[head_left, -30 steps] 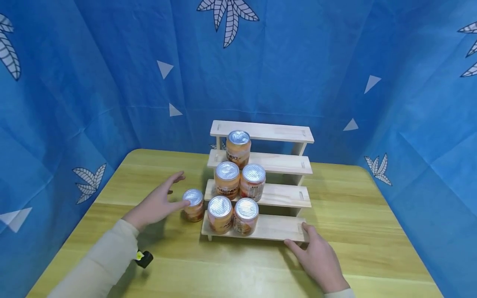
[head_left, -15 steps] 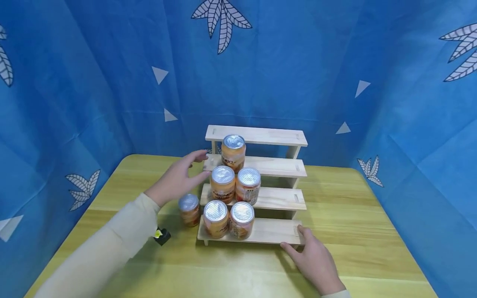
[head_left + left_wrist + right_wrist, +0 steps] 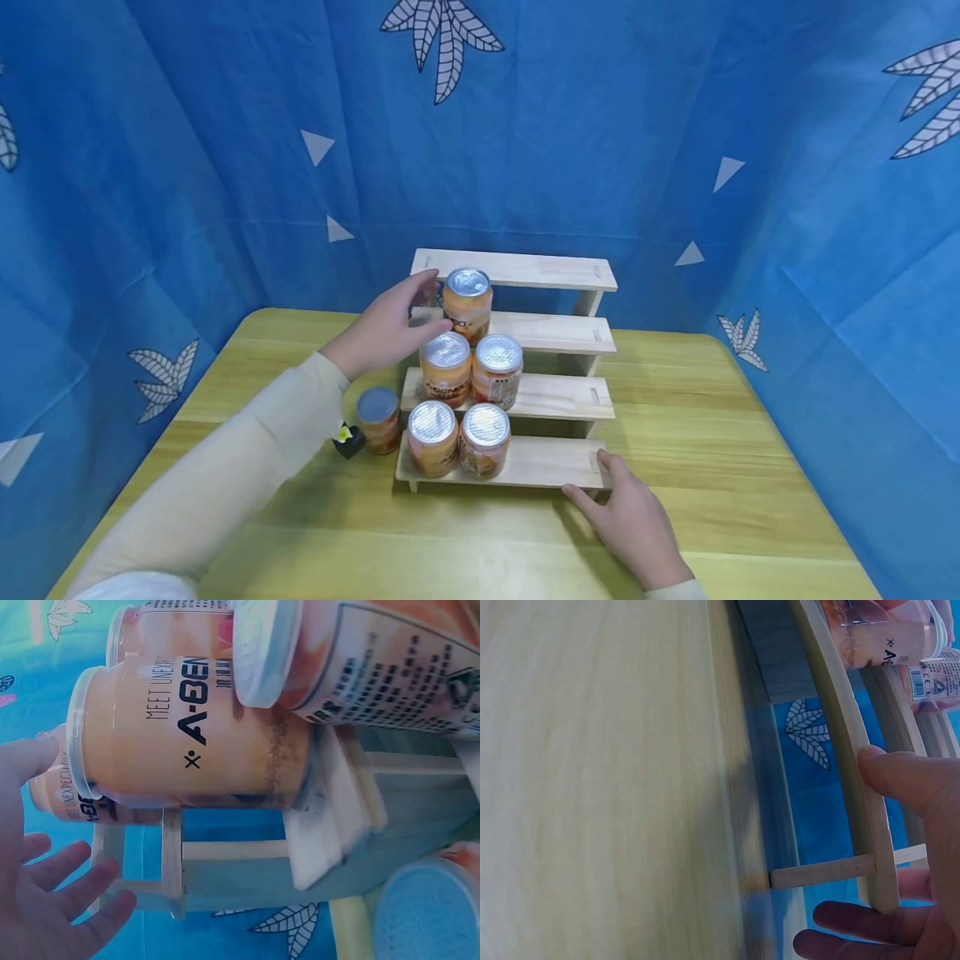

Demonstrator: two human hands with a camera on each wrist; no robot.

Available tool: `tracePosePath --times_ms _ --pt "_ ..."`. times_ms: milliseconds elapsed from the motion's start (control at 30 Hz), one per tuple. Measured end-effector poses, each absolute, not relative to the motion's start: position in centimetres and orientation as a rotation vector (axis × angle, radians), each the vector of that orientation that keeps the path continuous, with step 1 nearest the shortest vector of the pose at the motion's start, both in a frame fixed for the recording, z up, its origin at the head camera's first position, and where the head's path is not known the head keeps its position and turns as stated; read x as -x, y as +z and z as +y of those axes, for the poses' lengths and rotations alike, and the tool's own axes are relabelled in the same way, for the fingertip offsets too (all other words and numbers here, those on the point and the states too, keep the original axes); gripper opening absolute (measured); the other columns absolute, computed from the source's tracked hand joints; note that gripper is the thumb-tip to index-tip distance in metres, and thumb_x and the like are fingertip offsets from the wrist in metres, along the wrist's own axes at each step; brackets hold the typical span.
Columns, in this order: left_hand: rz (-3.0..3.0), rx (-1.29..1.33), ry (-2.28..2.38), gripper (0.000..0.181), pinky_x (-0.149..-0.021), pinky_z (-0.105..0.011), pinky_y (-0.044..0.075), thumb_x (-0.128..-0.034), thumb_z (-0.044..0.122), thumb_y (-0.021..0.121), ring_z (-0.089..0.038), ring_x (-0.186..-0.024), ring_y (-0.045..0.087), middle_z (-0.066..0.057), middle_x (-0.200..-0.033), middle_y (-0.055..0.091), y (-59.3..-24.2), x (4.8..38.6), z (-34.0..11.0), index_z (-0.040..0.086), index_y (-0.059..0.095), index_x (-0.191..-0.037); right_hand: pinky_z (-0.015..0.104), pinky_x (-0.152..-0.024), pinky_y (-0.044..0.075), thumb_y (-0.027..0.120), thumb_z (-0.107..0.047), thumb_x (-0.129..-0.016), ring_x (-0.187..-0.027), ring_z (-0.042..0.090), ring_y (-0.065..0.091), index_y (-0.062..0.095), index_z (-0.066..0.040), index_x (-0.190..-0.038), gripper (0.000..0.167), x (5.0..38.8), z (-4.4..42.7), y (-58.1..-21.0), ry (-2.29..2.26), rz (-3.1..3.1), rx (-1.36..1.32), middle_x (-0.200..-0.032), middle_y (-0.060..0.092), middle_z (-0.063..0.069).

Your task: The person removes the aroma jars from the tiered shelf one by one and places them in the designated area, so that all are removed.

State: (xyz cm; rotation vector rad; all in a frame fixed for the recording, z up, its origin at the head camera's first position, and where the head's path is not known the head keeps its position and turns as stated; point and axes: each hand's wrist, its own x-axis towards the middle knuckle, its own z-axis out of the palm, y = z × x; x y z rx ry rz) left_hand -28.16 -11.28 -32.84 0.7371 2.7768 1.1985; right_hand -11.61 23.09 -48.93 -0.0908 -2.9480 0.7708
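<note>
A stepped wooden display rack (image 3: 555,460) holds several orange-labelled cans with silver lids. My left hand (image 3: 390,329) is beside the topmost can (image 3: 468,307), on the second shelf from the top, fingers spread and thumb toward its front. In the left wrist view the fingers (image 3: 79,889) are apart and hold nothing; whether the thumb touches that can is unclear. Below it stand two cans side by side, the left can (image 3: 447,371) nearest my hand. My right hand (image 3: 637,521) grips the right end of the lowest shelf, thumb (image 3: 889,772) on its front edge.
One loose can (image 3: 378,421) stands on the wooden table (image 3: 735,467), left of the rack. Two cans sit on the lowest shelf, including the right can (image 3: 485,442). Behind the table hangs a blue patterned cloth (image 3: 600,125).
My left hand has moved up and to the right, from beside the loose can to the topmost can. My right hand stays on the rack's corner; the view has shifted slightly.
</note>
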Motion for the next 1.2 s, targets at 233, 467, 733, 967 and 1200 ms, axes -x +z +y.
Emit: tracePosePath --times_ms 233,467,733,967,1200 --pt "2.705 -0.720 1.251 0.089 -0.105 -0.048 0.047 -0.0937 0.048 0.069 -0.023 -0.133 0.049 -0.004 -0.152 0.043 -33.2 29.4 -10.0 0.020 0.019 -0.162 0.057 -0.081 0.054 0.059 -0.076 -0.085 -0.109 0.046 0.064 0.050 0.002 -0.141 0.096 11.6 23.1 -49.1 0.782 -2.943 0.094 -0.133 0.059 0.029" --pt "2.637 -0.744 1.284 0.091 -0.102 -0.046 0.049 -0.0916 0.044 0.073 -0.021 -0.130 0.052 0.000 -0.145 0.050 -33.5 29.8 -9.0 0.025 0.017 -0.161 0.057 -0.083 0.054 0.058 -0.076 -0.086 -0.110 0.046 0.064 0.051 0.001 -0.141 0.096 11.5 23.1 -49.2 0.777 -2.938 0.096 -0.134 0.060 0.027" --pt "2.638 -0.719 1.267 0.092 -0.103 -0.050 0.047 -0.0908 0.045 0.074 -0.023 -0.131 0.052 -0.003 -0.145 0.051 -33.7 30.3 -8.4 0.027 0.017 -0.161 0.056 -0.082 0.054 0.059 -0.075 -0.085 -0.109 0.045 0.065 0.051 0.000 -0.141 0.094 11.6 23.1 -49.3 0.772 -2.931 0.086 -0.135 0.060 0.025" --pt "2.628 -0.717 1.315 0.088 -0.099 -0.050 0.050 -0.0897 0.044 0.075 -0.024 -0.127 0.056 -0.004 -0.139 0.054 -33.6 30.5 -8.4 0.021 0.024 -0.157 0.057 -0.086 0.053 0.058 -0.075 -0.086 -0.113 0.046 0.062 0.050 0.001 -0.142 0.094 11.6 23.1 -49.1 0.775 -2.927 0.081 -0.137 0.058 0.025" --pt "2.645 -0.715 1.348 0.086 -0.098 -0.049 0.051 -0.0883 0.043 0.077 -0.023 -0.123 0.058 -0.004 -0.136 0.057 -34.0 30.5 -8.5 0.021 0.028 -0.156 0.056 -0.083 0.054 0.062 -0.073 -0.086 -0.110 0.045 0.064 0.052 0.000 -0.141 0.092 11.4 23.0 -49.2 0.778 -2.913 0.091 -0.134 0.061 0.025"
